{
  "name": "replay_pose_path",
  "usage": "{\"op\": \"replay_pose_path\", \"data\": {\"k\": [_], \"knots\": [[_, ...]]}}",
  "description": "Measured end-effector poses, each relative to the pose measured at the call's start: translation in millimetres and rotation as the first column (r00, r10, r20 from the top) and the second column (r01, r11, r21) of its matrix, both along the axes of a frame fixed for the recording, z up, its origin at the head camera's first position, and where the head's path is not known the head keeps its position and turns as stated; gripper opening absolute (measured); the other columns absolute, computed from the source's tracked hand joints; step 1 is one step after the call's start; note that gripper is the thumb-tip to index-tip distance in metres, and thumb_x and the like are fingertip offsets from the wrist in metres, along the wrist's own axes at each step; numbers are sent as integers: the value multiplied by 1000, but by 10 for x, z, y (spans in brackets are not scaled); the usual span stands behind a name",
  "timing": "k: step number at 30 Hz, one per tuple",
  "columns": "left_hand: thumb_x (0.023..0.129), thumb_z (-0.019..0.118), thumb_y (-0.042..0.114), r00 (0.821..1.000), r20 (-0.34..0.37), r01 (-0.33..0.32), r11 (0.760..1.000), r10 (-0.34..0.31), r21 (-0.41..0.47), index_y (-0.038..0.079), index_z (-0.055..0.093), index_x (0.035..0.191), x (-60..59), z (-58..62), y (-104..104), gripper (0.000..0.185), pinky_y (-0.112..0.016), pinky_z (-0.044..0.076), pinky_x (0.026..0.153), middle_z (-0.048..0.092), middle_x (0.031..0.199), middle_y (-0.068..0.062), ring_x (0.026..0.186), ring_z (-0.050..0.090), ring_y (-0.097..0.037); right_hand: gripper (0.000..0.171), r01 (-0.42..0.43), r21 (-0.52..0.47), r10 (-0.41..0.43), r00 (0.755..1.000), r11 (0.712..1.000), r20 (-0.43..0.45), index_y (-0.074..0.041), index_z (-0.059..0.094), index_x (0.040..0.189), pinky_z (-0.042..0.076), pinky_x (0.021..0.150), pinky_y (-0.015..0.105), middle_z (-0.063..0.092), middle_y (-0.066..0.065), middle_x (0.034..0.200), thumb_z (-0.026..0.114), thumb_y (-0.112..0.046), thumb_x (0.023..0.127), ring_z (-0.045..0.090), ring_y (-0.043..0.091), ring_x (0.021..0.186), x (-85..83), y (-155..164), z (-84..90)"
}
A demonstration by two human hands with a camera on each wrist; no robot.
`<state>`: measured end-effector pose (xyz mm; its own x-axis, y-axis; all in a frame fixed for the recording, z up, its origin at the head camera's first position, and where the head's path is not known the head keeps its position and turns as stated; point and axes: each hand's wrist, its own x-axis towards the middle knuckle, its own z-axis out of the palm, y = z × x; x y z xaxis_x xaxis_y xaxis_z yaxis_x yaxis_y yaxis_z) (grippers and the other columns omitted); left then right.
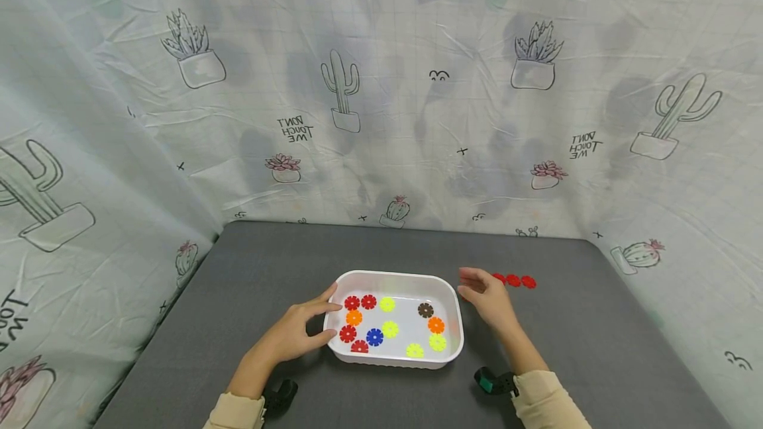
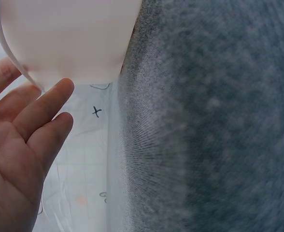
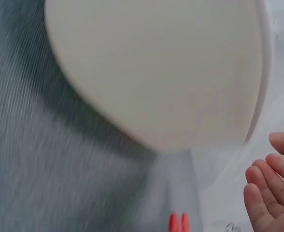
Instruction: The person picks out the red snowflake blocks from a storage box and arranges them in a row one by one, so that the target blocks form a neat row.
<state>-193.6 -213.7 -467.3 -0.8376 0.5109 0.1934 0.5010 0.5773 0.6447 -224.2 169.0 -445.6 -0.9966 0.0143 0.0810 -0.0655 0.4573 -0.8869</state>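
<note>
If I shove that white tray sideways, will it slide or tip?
The white tray is low, wide and flat-bottomed, so tipping seems unlikely. It holds only thin plastic discs, so it is probably light and may slide easily on the grey mat.

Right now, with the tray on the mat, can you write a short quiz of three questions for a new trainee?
1. True or false: the left hand touches the white tray.
2. Which single blue thing lies in the tray? A) a disc B) a spoon C) a cup
3. Fill in: the red discs outside the tray lie on the grey ____, beyond the right hand.

Key: 1 true; 2 A; 3 mat.
</note>
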Motion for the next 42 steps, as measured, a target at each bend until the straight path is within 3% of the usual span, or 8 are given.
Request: {"op": "replay_pose_path", "data": {"k": [7, 13, 20, 24, 30, 37, 42], "knots": [[82, 60, 37, 1000, 15, -9, 1000, 9, -10, 15, 57, 121, -12, 28, 8, 45, -45, 41, 95, 32, 144, 1, 123, 44, -16, 37, -140, -42, 137, 989, 989, -52, 0, 54, 118, 44, 93, 40, 57, 18, 117, 63, -9, 82, 54, 30, 108, 59, -232, 158], [82, 60, 37, 1000, 26, -5, 1000, 5, -9, 14, 56, 122, -18, 62, 1, 45, -45, 41, 94, 32, 145, 0, 122, 45, -17, 39, -271, -108, 263, 961, 956, -81, -2, 53, 119, 41, 95, 41, 55, 20, 120, 63, -11, 82, 52, 31, 110, 108, -448, 227], [84, 58, 38, 999, 36, 16, 1000, -16, 4, 12, 56, 122, -30, 80, -18, 46, -45, 41, 95, 31, 145, -1, 122, 45, -19, 43, -385, -155, 389, 921, 910, -8, 5, 49, 121, 37, 98, 48, 52, 23, 122, 62, -8, 83, 48, 37, 115, 223, -767, 435], [84, 59, 36, 999, 48, 9, 1000, -9, -3, 13, 56, 122, -42, 85, -17, 44, -46, 40, 95, 31, 145, 0, 123, 43, -18, 43, -437, -130, 441, 897, 890, 6, 3, 50, 121, 39, 97, 46, 54, 18, 121, 62, -9, 82, 49, 35, 114, 217, -927, 406], [83, 59, 35, 999, 53, 2, 1000, -1, -12, 15, 56, 122, -48, 103, -7, 44, -48, 40, 94, 31, 145, 0, 123, 43, -18, 38, -536, -72, 540, 841, 841, 43, -8, 54, 120, 43, 95, 37, 57, 11, 121, 62, -14, 83, 53, 27, 112, 112, -1090, 116], [83, 60, 34, 999, 37, 10, 1000, -9, -14, 14, 56, 122, -55, 95, -5, 44, -49, 40, 94, 30, 145, -1, 124, 42, -20, 41, -630, -25, 626, 765, 776, 148, -8, 54, 121, 46, 91, 36, 58, 11, 120, 64, -16, 81, 55, 27, 108, 111, -1246, 68], [84, 59, 35, 1000, 11, 21, 1000, -21, -7, 12, 56, 121, -51, 93, -12, 44, -48, 42, 93, 32, 145, -4, 123, 44, -21, 39, -688, 9, 674, 714, 726, 189, -7, 56, 118, 48, 86, 28, 59, 8, 118, 64, -13, 81, 57, 23, 106, 97, -1322, 58]]}}
